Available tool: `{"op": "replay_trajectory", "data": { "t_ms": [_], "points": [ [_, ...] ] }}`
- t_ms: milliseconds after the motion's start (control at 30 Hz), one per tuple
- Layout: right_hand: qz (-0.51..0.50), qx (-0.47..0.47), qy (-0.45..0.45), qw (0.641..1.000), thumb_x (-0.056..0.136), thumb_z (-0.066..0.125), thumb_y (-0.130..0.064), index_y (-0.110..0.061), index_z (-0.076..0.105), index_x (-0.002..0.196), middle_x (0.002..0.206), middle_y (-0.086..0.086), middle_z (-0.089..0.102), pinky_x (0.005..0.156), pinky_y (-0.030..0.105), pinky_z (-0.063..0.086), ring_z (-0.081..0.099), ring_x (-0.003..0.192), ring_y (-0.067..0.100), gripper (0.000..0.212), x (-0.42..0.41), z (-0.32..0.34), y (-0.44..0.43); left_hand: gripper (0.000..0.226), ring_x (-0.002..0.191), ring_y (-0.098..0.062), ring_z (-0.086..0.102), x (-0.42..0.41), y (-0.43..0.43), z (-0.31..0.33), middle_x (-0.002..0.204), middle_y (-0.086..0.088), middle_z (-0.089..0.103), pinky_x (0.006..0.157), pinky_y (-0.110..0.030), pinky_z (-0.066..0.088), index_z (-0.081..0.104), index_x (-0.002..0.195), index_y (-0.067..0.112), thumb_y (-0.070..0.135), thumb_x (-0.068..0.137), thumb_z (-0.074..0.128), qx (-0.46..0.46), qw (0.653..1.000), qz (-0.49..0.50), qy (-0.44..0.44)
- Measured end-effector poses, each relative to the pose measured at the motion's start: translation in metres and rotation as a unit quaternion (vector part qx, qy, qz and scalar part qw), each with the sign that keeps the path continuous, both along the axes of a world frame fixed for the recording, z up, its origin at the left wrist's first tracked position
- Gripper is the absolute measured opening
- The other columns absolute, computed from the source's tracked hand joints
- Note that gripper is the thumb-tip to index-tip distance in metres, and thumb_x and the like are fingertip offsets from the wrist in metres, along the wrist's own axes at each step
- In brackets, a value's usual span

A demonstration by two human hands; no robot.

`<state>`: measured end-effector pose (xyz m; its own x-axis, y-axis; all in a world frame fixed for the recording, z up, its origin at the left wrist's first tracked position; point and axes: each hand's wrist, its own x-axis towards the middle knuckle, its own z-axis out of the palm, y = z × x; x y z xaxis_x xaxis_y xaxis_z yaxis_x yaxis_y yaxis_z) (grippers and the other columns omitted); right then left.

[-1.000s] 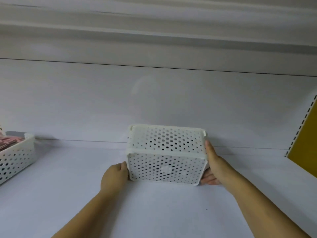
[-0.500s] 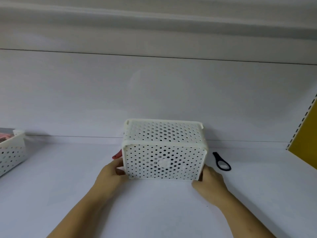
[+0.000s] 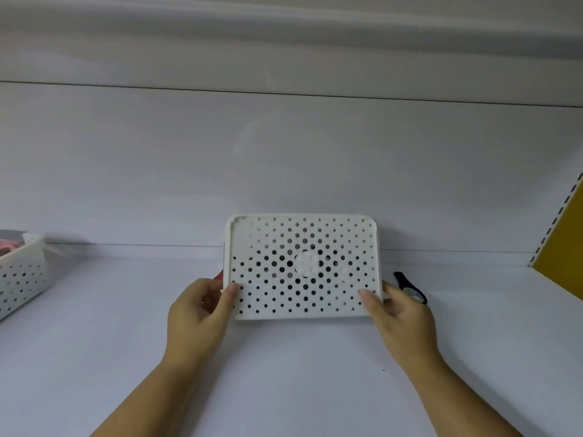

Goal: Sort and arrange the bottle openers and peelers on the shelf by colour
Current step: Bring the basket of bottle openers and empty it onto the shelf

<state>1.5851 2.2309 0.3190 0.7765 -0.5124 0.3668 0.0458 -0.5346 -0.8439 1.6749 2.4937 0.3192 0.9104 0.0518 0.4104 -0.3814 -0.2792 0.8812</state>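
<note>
A white perforated basket [image 3: 303, 266] is tipped up so its dotted bottom faces me, above the white shelf [image 3: 284, 373]. My left hand [image 3: 197, 313] grips its lower left edge, thumb on the bottom panel. My right hand [image 3: 400, 316] grips the lower right edge the same way. A black bottle opener [image 3: 410, 287] lies on the shelf just right of the basket, partly behind my right hand. A sliver of something red [image 3: 219, 275] shows at the basket's left edge. What lies behind the basket is hidden.
A second white perforated basket [image 3: 22, 275] with pinkish items stands at the far left edge. The shelf's back panel [image 3: 284, 168] rises right behind the tipped basket. A yellow side panel [image 3: 564, 247] with a slotted upright bounds the right.
The basket has been tilted further up until its bottom faces me. Both hands moved to its lower corners. The black opener came into view on the right.
</note>
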Motion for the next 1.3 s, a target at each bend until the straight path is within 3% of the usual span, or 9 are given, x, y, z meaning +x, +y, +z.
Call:
{"op": "replay_trajectory", "data": {
  "t_ms": [67, 200, 333, 533, 733, 900, 1000, 1133, 1300],
  "points": [
    [-0.023, -0.022, -0.003, 1.0, 0.079, 0.052, -0.065, -0.044, 0.067, 0.092, 0.071, -0.009, 0.071, 0.063, 0.027, 0.051, 0.064, 0.071, 0.004, 0.029, 0.0, 0.001, 0.0, 0.051, 0.074, -0.019, 0.061, 0.002, 0.0, -0.002, 0.08, 0.0, 0.067, 0.062, -0.024, 0.046, 0.063, 0.084, 0.022, 0.066, 0.061, 0.052, 0.016, 1.0, -0.015, -0.008],
    [0.032, -0.021, 0.046, 0.998, 0.085, 0.058, -0.05, -0.043, 0.054, 0.097, 0.097, -0.008, 0.06, 0.069, 0.024, 0.044, 0.062, 0.09, 0.014, 0.015, 0.009, -0.007, -0.005, 0.076, 0.117, 0.004, 0.047, 0.007, -0.001, -0.01, 0.126, 0.019, 0.051, 0.089, -0.01, 0.038, 0.044, 0.127, 0.028, 0.058, 0.06, 0.066, 0.066, 0.988, -0.142, 0.014],
    [0.086, -0.002, 0.098, 0.991, 0.075, 0.072, -0.047, -0.044, 0.041, 0.114, 0.118, -0.017, 0.044, 0.087, 0.024, 0.044, 0.053, 0.106, 0.005, 0.05, 0.017, -0.019, -0.008, 0.099, 0.137, -0.01, 0.021, 0.018, -0.004, -0.021, 0.148, 0.014, 0.028, 0.109, -0.033, 0.029, 0.022, 0.146, 0.037, 0.024, 0.066, 0.079, 0.207, 0.971, -0.117, 0.021],
    [0.063, 0.074, 0.05, 0.994, 0.074, 0.078, -0.035, -0.042, 0.048, 0.115, 0.11, -0.019, 0.062, 0.077, 0.022, 0.049, 0.059, 0.098, -0.002, 0.051, 0.021, -0.018, -0.012, 0.073, 0.092, 0.007, 0.058, 0.015, -0.012, -0.018, 0.107, 0.03, 0.058, 0.072, -0.019, 0.045, 0.032, 0.12, 0.061, 0.026, 0.073, 0.076, 0.163, 0.981, -0.105, 0.015],
    [0.055, 0.061, 0.038, 0.996, 0.07, 0.083, -0.027, -0.045, 0.049, 0.097, 0.099, -0.027, 0.06, 0.063, 0.008, 0.046, 0.059, 0.086, -0.01, 0.048, 0.016, -0.013, -0.008, 0.073, 0.109, -0.004, 0.052, 0.016, -0.009, -0.021, 0.13, 0.016, 0.047, 0.089, -0.034, 0.049, 0.039, 0.134, 0.044, 0.037, 0.072, 0.077, 0.158, 0.983, -0.091, 0.017],
    [0.004, 0.05, 0.062, 0.997, 0.063, 0.085, -0.038, -0.037, 0.047, 0.104, 0.106, -0.011, 0.061, 0.076, 0.032, 0.051, 0.06, 0.095, 0.009, 0.056, 0.017, -0.015, -0.009, 0.098, 0.125, -0.008, 0.042, 0.014, -0.011, -0.019, 0.142, 0.022, 0.033, 0.095, -0.034, 0.045, 0.02, 0.145, 0.043, 0.032, 0.068, 0.079, 0.235, 0.965, -0.121, 0.003],
    [-0.02, 0.045, 0.066, 0.997, 0.062, 0.085, -0.042, -0.029, 0.047, 0.106, 0.107, -0.007, 0.061, 0.08, 0.037, 0.053, 0.06, 0.097, 0.014, 0.059, 0.017, -0.014, -0.009, 0.097, 0.128, -0.019, 0.039, 0.011, -0.015, -0.016, 0.144, 0.007, 0.036, 0.098, -0.039, 0.042, 0.027, 0.146, 0.031, 0.033, 0.065, 0.081, 0.276, 0.959, -0.036, -0.045],
    [-0.042, 0.044, 0.027, 0.998, 0.067, 0.082, -0.041, -0.022, 0.048, 0.101, 0.105, -0.002, 0.06, 0.073, 0.031, 0.047, 0.06, 0.093, 0.016, 0.052, 0.018, -0.014, -0.009, 0.059, 0.111, -0.027, 0.044, 0.001, -0.024, -0.016, 0.12, -0.008, 0.048, 0.091, -0.038, 0.041, 0.047, 0.118, 0.013, 0.025, 0.066, 0.073, 0.242, 0.927, 0.047, -0.283],
    [-0.029, 0.064, 0.01, 0.997, 0.065, 0.084, -0.042, -0.025, 0.042, 0.127, 0.124, 0.003, 0.057, 0.075, 0.032, 0.05, 0.061, 0.099, 0.016, 0.077, 0.019, -0.018, -0.013, 0.011, 0.075, -0.014, 0.053, -0.016, -0.04, -0.025, 0.083, 0.004, 0.058, 0.066, -0.021, 0.04, 0.056, 0.089, 0.02, 0.022, 0.079, 0.057, 0.318, 0.863, -0.197, -0.34]
  ]
}}
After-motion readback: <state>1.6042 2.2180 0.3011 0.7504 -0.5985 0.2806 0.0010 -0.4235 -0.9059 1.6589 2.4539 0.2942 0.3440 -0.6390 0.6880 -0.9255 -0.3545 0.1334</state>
